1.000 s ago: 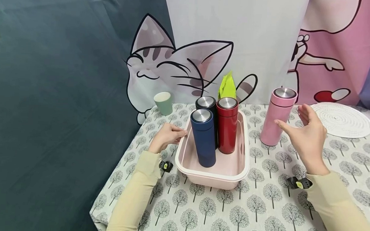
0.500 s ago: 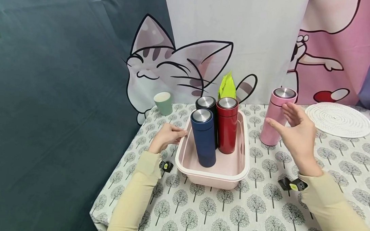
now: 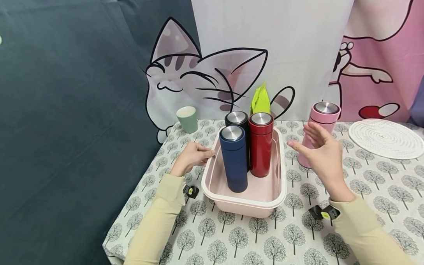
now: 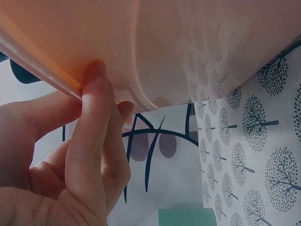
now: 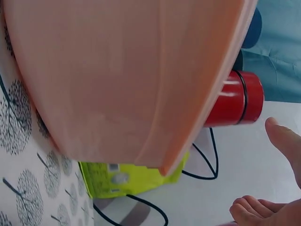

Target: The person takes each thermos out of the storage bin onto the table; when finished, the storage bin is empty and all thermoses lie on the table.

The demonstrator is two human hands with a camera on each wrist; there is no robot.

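My left hand (image 3: 192,158) pinches the left rim of a pale pink plastic basin (image 3: 244,202), thumb and fingers on either side of its edge. Three thermos bottles with silver-topped lids stand inside: a navy blue one (image 3: 237,166) in front, a red one (image 3: 261,153) to the right, and a black one (image 3: 247,135) partly hidden behind. To the right of the basin, my right hand (image 3: 324,158) hovers with thumb and fingers spread, holding nothing. A pink thermos bottle (image 3: 323,117) stands behind that hand, which covers part of its body.
A green cup (image 3: 187,120) stands at the back left of the tree-print tablecloth (image 3: 229,250). Behind the basin is a lime-green packet (image 3: 260,99). A round white woven mat (image 3: 387,138) lies at the back right, and printed curtains hang behind the table.
My right hand has moved left, from beside the pink thermos bottle to in front of it and closer to the basin. The left hand, basin and bottles have stayed put.
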